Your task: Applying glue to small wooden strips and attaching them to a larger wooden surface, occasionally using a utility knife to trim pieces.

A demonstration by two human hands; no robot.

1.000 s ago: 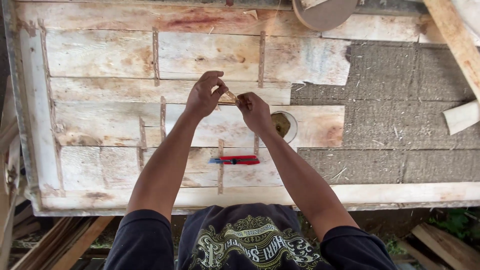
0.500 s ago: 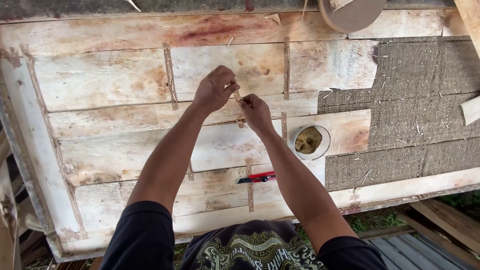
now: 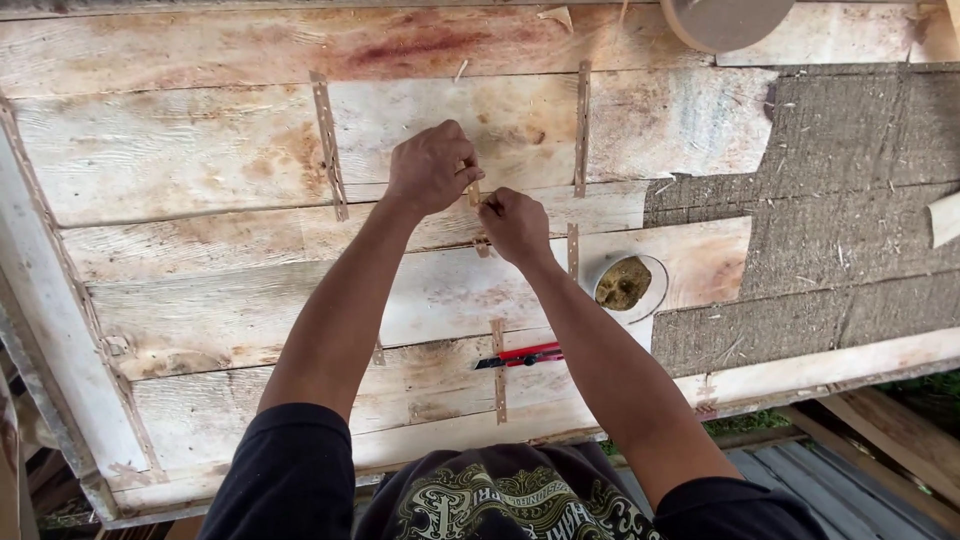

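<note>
Between both hands' (image 3: 432, 168) (image 3: 516, 224) grip: thin wood strip (image 3: 474, 193).

Pale matt veneer sheets (image 3: 230, 160), rough grey fibrous board (image 3: 850, 150), red plastic cutter (image 3: 520, 356)

A red utility knife (image 3: 520, 356) lies near a small tub (image 3: 628, 284)

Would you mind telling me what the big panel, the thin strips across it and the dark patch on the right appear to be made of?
The panel looks like bare, unfinished wood veneer: pale sheets with grain and reddish stains. The thin strips across its seams seem to be tan paper tape or slim veneer; hard to tell. The dark patch looks like coarse, rough grey-brown veneer or fibrous sheet.
</note>
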